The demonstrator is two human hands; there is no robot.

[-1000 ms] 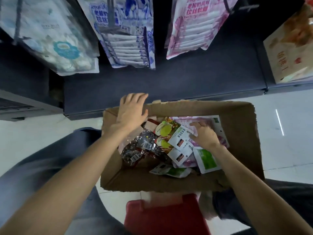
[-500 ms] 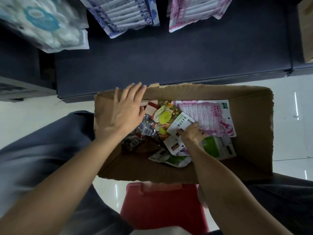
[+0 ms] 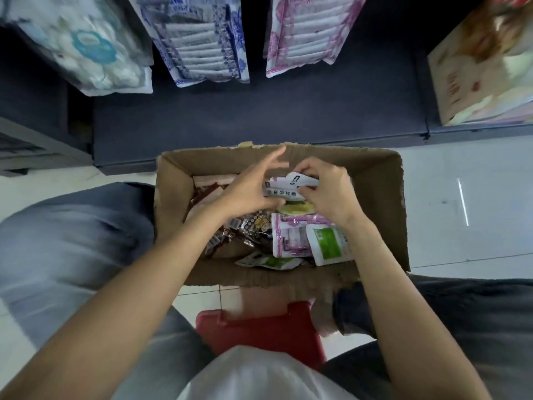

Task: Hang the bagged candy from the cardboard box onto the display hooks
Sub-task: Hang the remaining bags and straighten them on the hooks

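Note:
An open cardboard box (image 3: 386, 215) stands on the floor between my knees, with several candy bags inside. My right hand (image 3: 326, 192) pinches a small stack of white candy bags (image 3: 288, 187) lifted above the box's contents. My left hand (image 3: 248, 189) meets the stack from the left, thumb under it and fingers spread and raised. Below them lie a pink-and-white bag (image 3: 291, 235), a green-labelled white pouch (image 3: 328, 243), dark-wrapped candies (image 3: 248, 229) and a yellow-green bag (image 3: 294, 209) partly hidden by my hands.
Hanging bags fill the display above: white-teal (image 3: 86, 50), blue-white (image 3: 202, 44), pink-white (image 3: 308, 33). A printed carton (image 3: 484, 64) sits on the dark shelf base (image 3: 259, 116) at right. A red stool (image 3: 259, 330) is under me on the white tiled floor.
My right hand has lifted white bags out of the pile. My left hand has left the box's back-left rim and come across to the stack. The view tilted up.

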